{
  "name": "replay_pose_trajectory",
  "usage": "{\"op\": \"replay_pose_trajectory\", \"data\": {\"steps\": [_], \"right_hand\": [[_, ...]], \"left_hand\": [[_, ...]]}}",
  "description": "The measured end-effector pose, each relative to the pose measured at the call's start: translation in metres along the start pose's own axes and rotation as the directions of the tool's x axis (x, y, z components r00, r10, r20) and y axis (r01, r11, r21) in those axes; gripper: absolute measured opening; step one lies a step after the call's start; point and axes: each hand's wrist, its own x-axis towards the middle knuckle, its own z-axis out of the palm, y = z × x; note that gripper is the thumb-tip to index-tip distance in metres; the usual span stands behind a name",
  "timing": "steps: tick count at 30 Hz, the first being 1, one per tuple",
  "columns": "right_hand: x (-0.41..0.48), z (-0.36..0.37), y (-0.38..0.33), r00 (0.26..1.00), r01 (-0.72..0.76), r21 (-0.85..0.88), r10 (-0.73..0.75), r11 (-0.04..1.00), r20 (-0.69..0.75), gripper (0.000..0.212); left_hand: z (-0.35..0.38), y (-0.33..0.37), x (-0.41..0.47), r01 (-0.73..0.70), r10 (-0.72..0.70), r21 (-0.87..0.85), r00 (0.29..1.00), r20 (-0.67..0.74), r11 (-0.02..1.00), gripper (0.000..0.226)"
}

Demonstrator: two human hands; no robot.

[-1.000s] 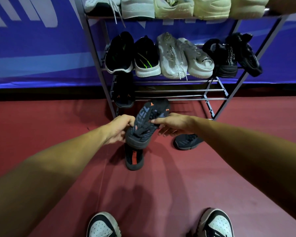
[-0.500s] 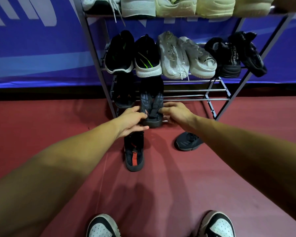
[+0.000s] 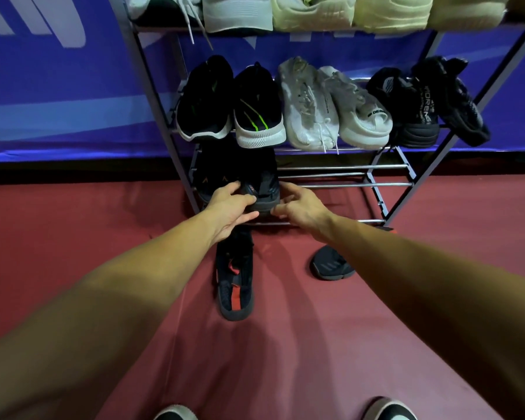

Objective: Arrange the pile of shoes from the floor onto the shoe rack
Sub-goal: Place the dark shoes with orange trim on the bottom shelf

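- Black shoe [image 3: 265,189], heel toward me, sits on the bottom bars of the shoe rack [image 3: 346,176], between my hands.
- My left hand [image 3: 231,204] pinches its heel; my right hand [image 3: 300,207], fingers relaxed, is just beside it.

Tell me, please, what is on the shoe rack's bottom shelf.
On the bottom shelf, at the left end, sit an outer dark shoe and a second dark shoe, which the left hand grips and the right hand touches. Shadow hides their far ends.
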Motion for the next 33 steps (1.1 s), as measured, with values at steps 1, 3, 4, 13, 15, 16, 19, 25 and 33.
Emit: {"op": "replay_pose_trajectory", "data": {"steps": [1, 3, 4, 13, 15, 16, 19, 25, 33], "right_hand": [[0.002, 0.003, 0.000, 1.000, -0.009, 0.002, 0.009, 1.000, -0.018, 0.067], [0.009, 0.009, -0.002, 0.995, -0.024, 0.011, 0.025, 1.000, -0.097, 0.070], [0.012, 0.012, -0.005, 0.990, -0.024, 0.030, 0.028, 0.999, -0.139, 0.069], [0.034, 0.033, -0.008, 0.968, -0.092, 0.011, 0.092, 0.996, -0.233, 0.059], [0.034, 0.032, -0.008, 0.968, -0.095, -0.025, 0.087, 0.995, -0.237, 0.055], [0.034, 0.032, -0.007, 0.969, -0.097, -0.050, 0.082, 0.994, -0.235, 0.054], [0.029, 0.033, -0.004, 0.974, -0.109, -0.108, 0.085, 0.988, -0.208, 0.053], [0.013, 0.031, 0.000, 0.986, -0.119, -0.209, 0.090, 0.971, -0.139, 0.058], [-0.020, 0.046, 0.032, 0.981, -0.181, -0.355, 0.194, 0.917, 0.001, 0.075]], "left_hand": [[-0.001, 0.001, 0.003, -0.006, 0.006, 0.002, 1.000, -0.001, 1.000, 0.070], [-0.001, 0.002, 0.010, -0.032, 0.033, 0.026, 0.999, -0.016, 0.999, 0.071], [-0.001, 0.004, 0.012, -0.044, 0.045, 0.033, 0.999, -0.028, 0.999, 0.071], [0.002, 0.003, 0.025, -0.056, 0.078, 0.182, 0.991, -0.113, 0.982, 0.088], [0.001, 0.001, 0.024, -0.042, 0.068, 0.225, 0.992, -0.107, 0.973, 0.084], [0.000, -0.001, 0.023, -0.037, 0.065, 0.258, 0.993, -0.098, 0.965, 0.078], [-0.006, -0.005, 0.016, -0.039, 0.068, 0.366, 0.995, -0.068, 0.930, 0.070], [-0.025, -0.012, -0.003, -0.036, 0.069, 0.519, 0.997, -0.044, 0.854, 0.059], [-0.048, -0.035, -0.034, 0.013, -0.041, 0.700, 0.999, 0.024, 0.714, 0.057]]}}
